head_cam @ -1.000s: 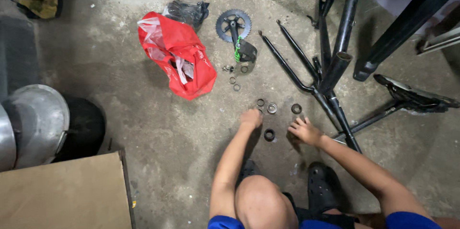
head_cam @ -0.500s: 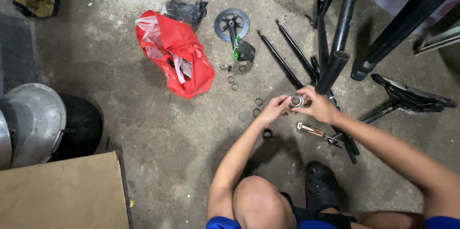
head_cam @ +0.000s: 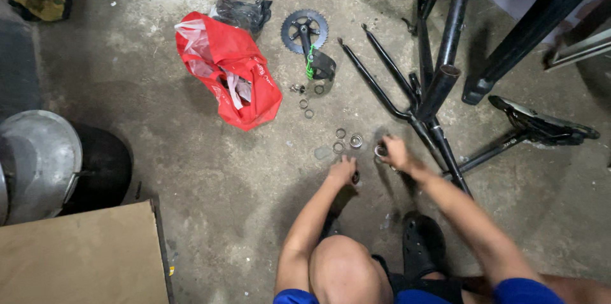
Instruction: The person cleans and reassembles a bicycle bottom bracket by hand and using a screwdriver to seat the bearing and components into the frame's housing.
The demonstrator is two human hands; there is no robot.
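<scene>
I am crouched over a concrete floor. My left hand (head_cam: 342, 170) is down on the floor, fingers pinched on a small dark ring (head_cam: 356, 179). To its right, my right hand (head_cam: 396, 153) grips a shiny metal ring (head_cam: 380, 150) just above the floor, beside the tubes of a black bicycle frame (head_cam: 439, 84). Just beyond my hands lie three loose small rings and a bearing cup (head_cam: 356, 141). More small rings (head_cam: 305, 108) are scattered farther away, near a toothed chainring with crank and pedal (head_cam: 305, 30).
A red plastic bag (head_cam: 232, 75) and a black bag (head_cam: 240, 11) lie far left of the parts. A black saddle (head_cam: 541, 124) lies at the right. At the left stand a metal basin (head_cam: 35, 164) and a cardboard box (head_cam: 83, 259). My black shoe (head_cam: 423, 243) is near my knee.
Half a second ago both hands were together, holding a part by the frame. They have since separated: the left dropped to the floor, the right moved slightly down and left.
</scene>
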